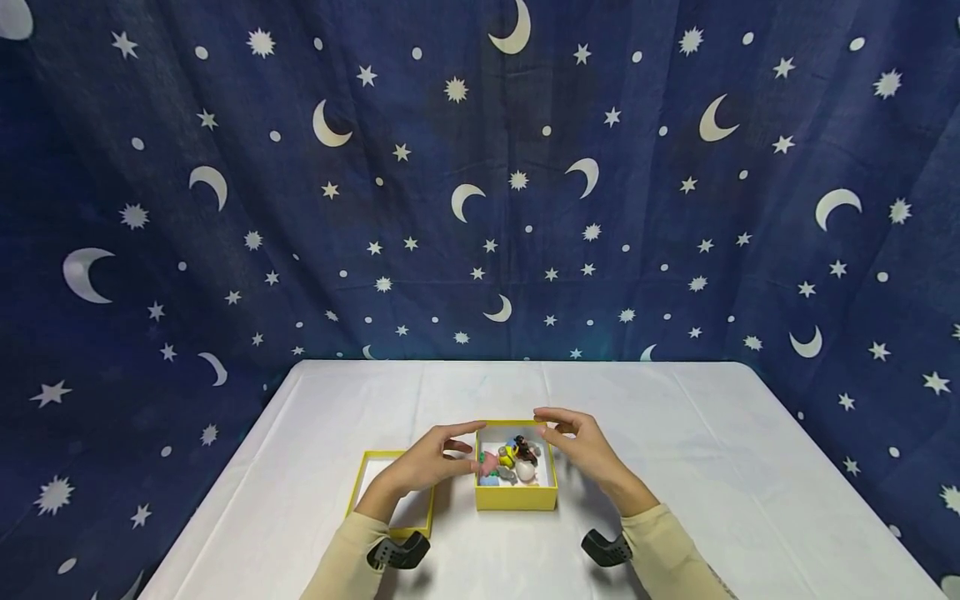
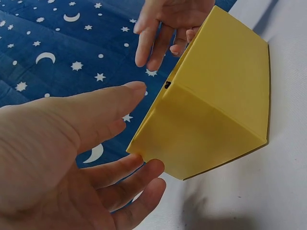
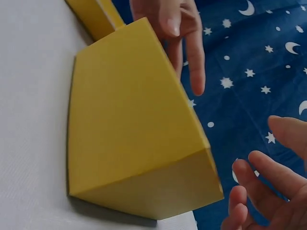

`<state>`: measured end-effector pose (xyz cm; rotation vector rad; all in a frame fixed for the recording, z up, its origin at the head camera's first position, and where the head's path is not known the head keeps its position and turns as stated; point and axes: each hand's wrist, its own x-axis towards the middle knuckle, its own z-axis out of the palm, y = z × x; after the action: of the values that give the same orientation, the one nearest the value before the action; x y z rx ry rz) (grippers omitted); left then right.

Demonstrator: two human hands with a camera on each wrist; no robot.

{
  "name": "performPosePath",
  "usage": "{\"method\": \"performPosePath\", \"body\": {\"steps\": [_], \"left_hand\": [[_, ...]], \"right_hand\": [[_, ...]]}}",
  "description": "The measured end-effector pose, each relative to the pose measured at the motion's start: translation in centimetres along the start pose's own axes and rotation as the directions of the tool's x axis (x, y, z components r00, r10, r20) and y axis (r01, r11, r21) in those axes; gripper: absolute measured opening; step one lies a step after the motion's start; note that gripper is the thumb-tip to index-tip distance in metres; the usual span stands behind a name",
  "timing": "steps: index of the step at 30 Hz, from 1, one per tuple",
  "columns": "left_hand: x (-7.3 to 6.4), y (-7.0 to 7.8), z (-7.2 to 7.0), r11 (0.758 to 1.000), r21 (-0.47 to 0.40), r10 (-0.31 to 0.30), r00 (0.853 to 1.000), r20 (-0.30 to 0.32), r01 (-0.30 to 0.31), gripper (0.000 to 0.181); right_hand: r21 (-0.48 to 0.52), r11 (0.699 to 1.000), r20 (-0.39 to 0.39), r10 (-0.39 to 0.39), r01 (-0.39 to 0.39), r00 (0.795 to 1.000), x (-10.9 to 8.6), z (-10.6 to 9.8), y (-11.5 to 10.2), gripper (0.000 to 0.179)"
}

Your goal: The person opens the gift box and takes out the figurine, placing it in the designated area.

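Note:
A yellow box (image 1: 516,498) stands uncovered on the table, white inside. It holds several small toys: a pink one (image 1: 489,463), a yellow one (image 1: 507,456), a dark brown figure (image 1: 525,450) and a white rounded piece (image 1: 526,472). At the box's left side is my left hand (image 1: 427,462), fingers spread; in the left wrist view its fingertips meet or nearly meet the box wall (image 2: 220,86). My right hand (image 1: 588,450) hovers by the far right corner, fingers loosely bent. The right wrist view shows a gap between that hand (image 3: 273,191) and the box.
A yellow-rimmed, white-lined lid (image 1: 431,510) lies left of the box, partly under my left forearm. White cloth covers the table (image 1: 675,467). Behind hangs a dark blue curtain (image 1: 420,225) with moons and stars. Both wrists wear black devices (image 1: 401,552).

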<state>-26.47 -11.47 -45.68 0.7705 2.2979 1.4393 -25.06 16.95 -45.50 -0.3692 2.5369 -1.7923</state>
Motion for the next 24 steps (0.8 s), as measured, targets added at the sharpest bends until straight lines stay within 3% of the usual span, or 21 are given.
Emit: {"method": "performPosePath", "body": {"steps": [5, 14, 24], "left_hand": [[0.0, 0.0, -0.1, 1.0, 0.014, -0.028, 1.0, 0.004, 0.028, 0.063], [0.1, -0.1, -0.2, 0.996, 0.053, -0.066, 0.998, 0.021, 0.065, 0.064], [0.0, -0.3, -0.1, 0.996, 0.035, -0.079, 0.997, 0.019, 0.078, 0.067]], "right_hand": [[-0.072, 0.996, 0.009, -0.044, 0.045, 0.999, 0.2, 0.8, 0.2, 0.039], [-0.117, 0.993, 0.045, -0.027, 0.032, 0.999, 0.8, 1.3, 0.6, 0.041], [-0.164, 0.975, 0.13, -0.129, 0.149, 0.983, 1.1, 1.3, 1.4, 0.04]]}}
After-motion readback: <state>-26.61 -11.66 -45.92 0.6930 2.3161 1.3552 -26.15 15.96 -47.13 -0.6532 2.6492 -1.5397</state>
